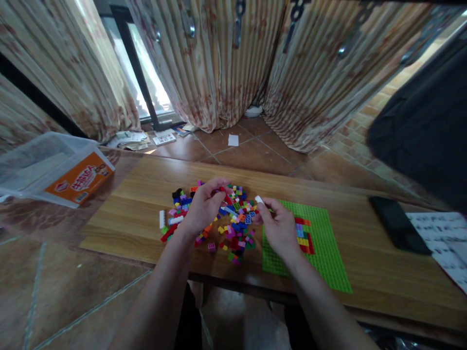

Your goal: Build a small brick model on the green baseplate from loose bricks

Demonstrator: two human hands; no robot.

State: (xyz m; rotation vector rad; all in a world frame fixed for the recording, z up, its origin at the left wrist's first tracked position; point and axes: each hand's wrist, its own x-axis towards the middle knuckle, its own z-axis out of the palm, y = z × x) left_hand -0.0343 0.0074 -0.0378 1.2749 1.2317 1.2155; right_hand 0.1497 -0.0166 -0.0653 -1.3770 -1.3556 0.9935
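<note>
My right hand [279, 226] pinches a small white toy brick [259, 200] between thumb and fingers, just left of the green baseplate [324, 253]. Over the pile of mixed toy bricks [239, 228], my left hand [202, 206] is closed, thumb and fingers together around a red toy brick [226, 197] that shows at its fingertips. Joined red, blue, yellow and purple bricks [302, 234] sit on the baseplate, partly hidden by my right hand. A long white brick [162, 219] lies at the pile's left side.
Everything rests on a low wooden table [124, 209]. A clear plastic box [44, 165] with an orange label stands at the left. A black phone [397, 224] and a written sheet [443, 243] lie on the right. Striped curtains [219, 63] hang behind.
</note>
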